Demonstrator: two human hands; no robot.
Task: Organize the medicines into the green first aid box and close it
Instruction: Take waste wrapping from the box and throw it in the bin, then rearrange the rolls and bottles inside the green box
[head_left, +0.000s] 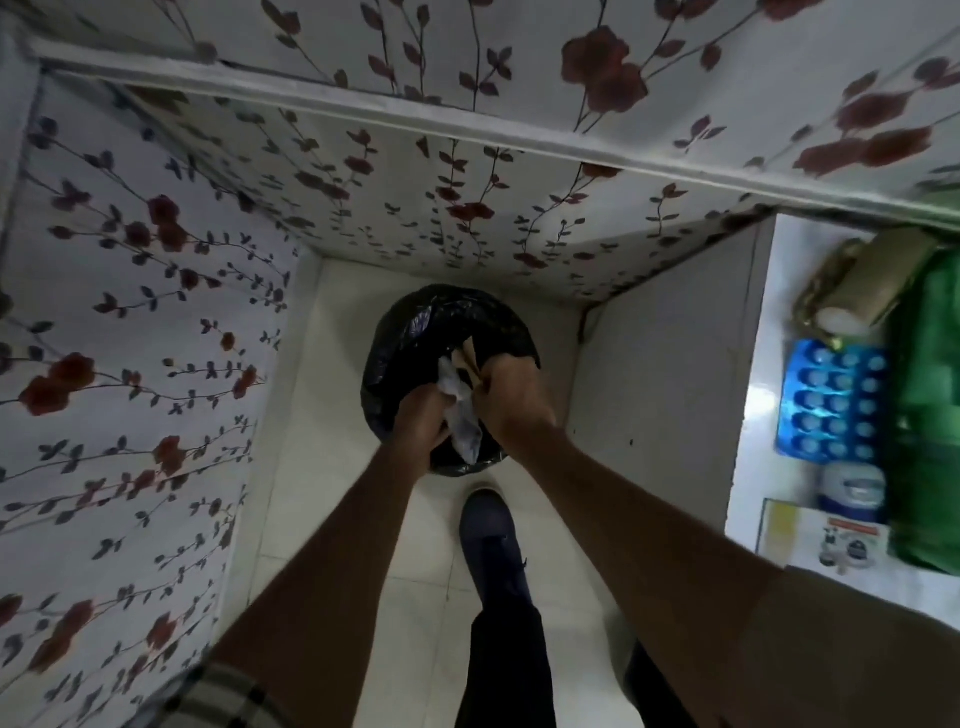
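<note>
Both my hands reach down over a bin lined with a black bag (415, 322) on the floor. My left hand (418, 421) grips a crumpled whitish wrapper (460, 410). My right hand (511, 397) is closed on small brownish scraps (467, 358) at the bin's mouth. On a white tabletop (753, 467) at the right edge lie the green first aid box (930, 415), a blue blister pack (831, 400), a white and blue jar (852, 491), a printed leaflet or box (826, 540) and a gold and brown tube (862, 291).
Flower-patterned walls (130, 338) close in the bin's corner on the left and behind. A white cabinet side (660, 364) stands to the right of the bin. My dark shoe (493, 535) rests on the pale tiled floor just before the bin.
</note>
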